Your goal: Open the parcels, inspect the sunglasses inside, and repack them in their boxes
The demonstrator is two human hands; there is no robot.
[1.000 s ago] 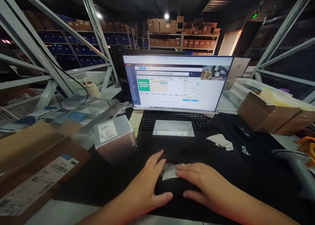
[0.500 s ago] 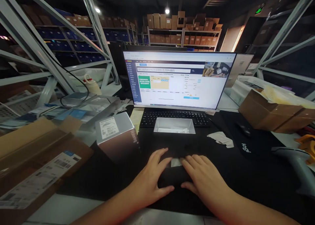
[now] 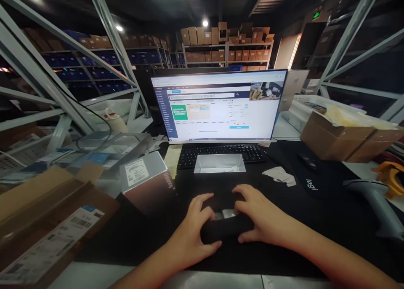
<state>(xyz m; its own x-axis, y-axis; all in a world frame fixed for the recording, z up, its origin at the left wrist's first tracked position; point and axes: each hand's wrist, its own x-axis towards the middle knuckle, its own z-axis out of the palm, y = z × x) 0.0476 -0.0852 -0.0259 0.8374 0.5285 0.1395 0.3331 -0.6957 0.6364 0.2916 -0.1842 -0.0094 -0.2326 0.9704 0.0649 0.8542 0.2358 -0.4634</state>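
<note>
Both hands rest on the black desk mat (image 3: 315, 221) in front of me. My left hand (image 3: 191, 232) and my right hand (image 3: 263, 217) curl their fingers around a dark flat piece (image 3: 225, 230), thumbs under its near edge. A small shiny clear bag (image 3: 227, 214) shows between the fingertips of both hands. A shallow silver tray (image 3: 219, 163) stands just beyond the hands, in front of the black keyboard (image 3: 221, 152). The lit monitor (image 3: 217, 105) stands behind that.
A silver box (image 3: 147, 181) with a white label stands left of my hands. An open cardboard box (image 3: 47, 213) with a shipping label lies at the near left. White paper scraps (image 3: 279, 175), a mouse (image 3: 307, 161), a scanner (image 3: 375, 204) and cardboard boxes (image 3: 341, 137) lie at the right.
My hands went from lying flat over the clear bag to curling their fingers and drawing together around the dark piece. The bag is now mostly covered. The view shifted slightly.
</note>
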